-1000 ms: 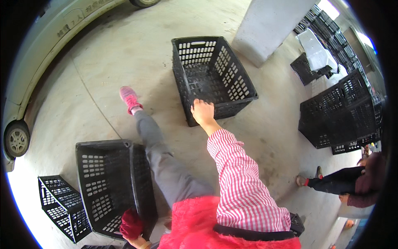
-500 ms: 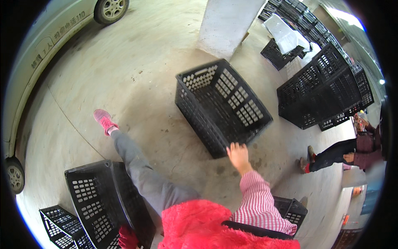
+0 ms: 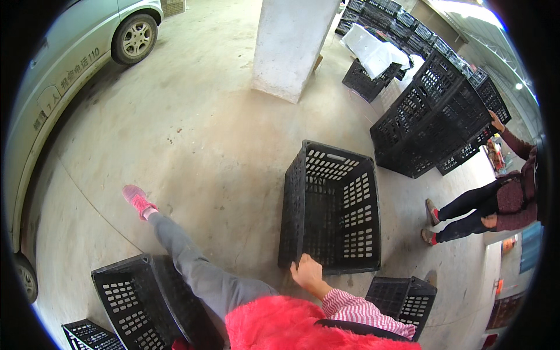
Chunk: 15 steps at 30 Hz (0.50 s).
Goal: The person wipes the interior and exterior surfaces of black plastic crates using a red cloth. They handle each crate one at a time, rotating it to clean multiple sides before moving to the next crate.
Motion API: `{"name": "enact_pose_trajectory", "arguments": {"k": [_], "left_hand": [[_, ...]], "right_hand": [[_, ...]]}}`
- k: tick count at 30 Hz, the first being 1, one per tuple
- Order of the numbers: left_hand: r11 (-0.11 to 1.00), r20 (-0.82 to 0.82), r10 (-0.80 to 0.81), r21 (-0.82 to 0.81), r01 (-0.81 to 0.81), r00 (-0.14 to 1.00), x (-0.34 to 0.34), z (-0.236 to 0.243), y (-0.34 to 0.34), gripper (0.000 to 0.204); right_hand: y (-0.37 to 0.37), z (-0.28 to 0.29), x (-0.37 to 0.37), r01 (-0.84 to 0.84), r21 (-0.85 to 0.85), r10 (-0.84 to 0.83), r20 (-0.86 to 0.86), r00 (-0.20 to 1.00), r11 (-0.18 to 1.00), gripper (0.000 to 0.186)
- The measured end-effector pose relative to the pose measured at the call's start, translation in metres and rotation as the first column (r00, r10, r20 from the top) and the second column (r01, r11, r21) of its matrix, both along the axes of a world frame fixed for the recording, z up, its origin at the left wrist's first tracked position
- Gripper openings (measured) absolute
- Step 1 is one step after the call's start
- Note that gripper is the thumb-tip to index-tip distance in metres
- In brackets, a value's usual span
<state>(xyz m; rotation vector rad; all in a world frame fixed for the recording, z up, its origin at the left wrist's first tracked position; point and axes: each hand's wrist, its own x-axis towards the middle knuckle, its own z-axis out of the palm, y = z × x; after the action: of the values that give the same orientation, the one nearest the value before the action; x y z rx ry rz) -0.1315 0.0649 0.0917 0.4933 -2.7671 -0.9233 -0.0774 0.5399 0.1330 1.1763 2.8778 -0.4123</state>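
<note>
My right hand (image 3: 307, 273), bare below a pink-and-white striped sleeve, is closed on the near rim of a black plastic crate (image 3: 293, 210). This slatted crate stands in front of me, its open top toward me and nothing seen inside. At lower left, another black crate (image 3: 160, 291) is tilted beside my leg. A sliver of red (image 3: 181, 344) shows at that crate's lower part, perhaps my left hand in a red glove; its fingers are hidden.
Black crates also stand at lower right (image 3: 389, 294) and lower left (image 3: 84, 332). A co-worker (image 3: 516, 192) at right touches a tall crate stack (image 3: 431, 116). A white pillar (image 3: 291, 46) rises ahead. A van (image 3: 70, 64) stands at left; more crates (image 3: 402, 23) are piled behind.
The crate in my right hand has swung round and come nearer, its near edge closer to me. The co-worker has raised a hand to the stack. The red at lower left has mostly left view.
</note>
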Motion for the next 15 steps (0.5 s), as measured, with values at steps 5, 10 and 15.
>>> {"name": "enact_pose_trajectory", "arguments": {"k": [5, 10, 15], "left_hand": [[0.998, 0.045, -0.002, -0.061, 0.005, 0.999, -0.003, -0.001, -0.001, 0.049], [0.994, 0.012, 0.101, -0.053, -0.101, 0.995, -0.001, -0.006, -0.007, 0.048], [0.987, -0.027, 0.16, 0.001, -0.16, 0.987, 0.003, -0.012, -0.008, 0.048]], "right_hand": [[0.043, 0.002, -0.034, 0.132, 0.05, -0.131, -0.014, 0.991, 0.99, 0.038], [0.132, 0.019, -0.001, 0.252, 0.194, -0.3, 0.278, 0.913, 0.948, 0.036], [0.22, 0.049, 0.027, 0.589, 0.724, -0.887, 0.068, 0.457, 0.359, 0.044]]}}
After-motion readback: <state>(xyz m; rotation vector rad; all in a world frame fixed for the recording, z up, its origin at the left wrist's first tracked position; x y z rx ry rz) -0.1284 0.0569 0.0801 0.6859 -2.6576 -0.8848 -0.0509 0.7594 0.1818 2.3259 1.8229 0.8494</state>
